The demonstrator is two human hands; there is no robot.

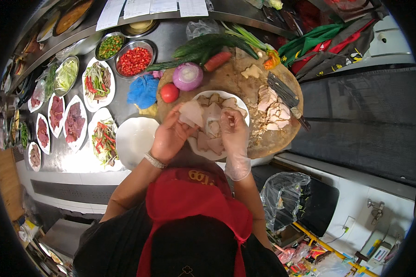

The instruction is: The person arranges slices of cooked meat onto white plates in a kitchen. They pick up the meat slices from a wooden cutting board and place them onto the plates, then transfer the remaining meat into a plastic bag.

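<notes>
My bare left hand [171, 133] holds pale, thin meat slices [191, 114] over the left side of a white plate [243, 101]. Over the plate's right side is my right hand [235, 126], in a clear plastic glove, with its fingertips bent together; whether they hold a slice is hard to tell. More sliced meat [212, 112] lies in a ring on the plate, with a small pile at its middle. The plate rests on a round wooden chopping block [277, 147]. At the block's right lie a heap of sliced meat [277, 112] and a cleaver [287, 93].
A red onion [188, 76], a tomato [169, 93], cucumbers [208, 46] and a carrot piece [217, 61] sit at the block's back left. An empty white bowl [133, 140] stands left of my left hand. Plates of raw meat [75, 121] and bowls of chopped chillies [133, 60] fill the steel counter's left.
</notes>
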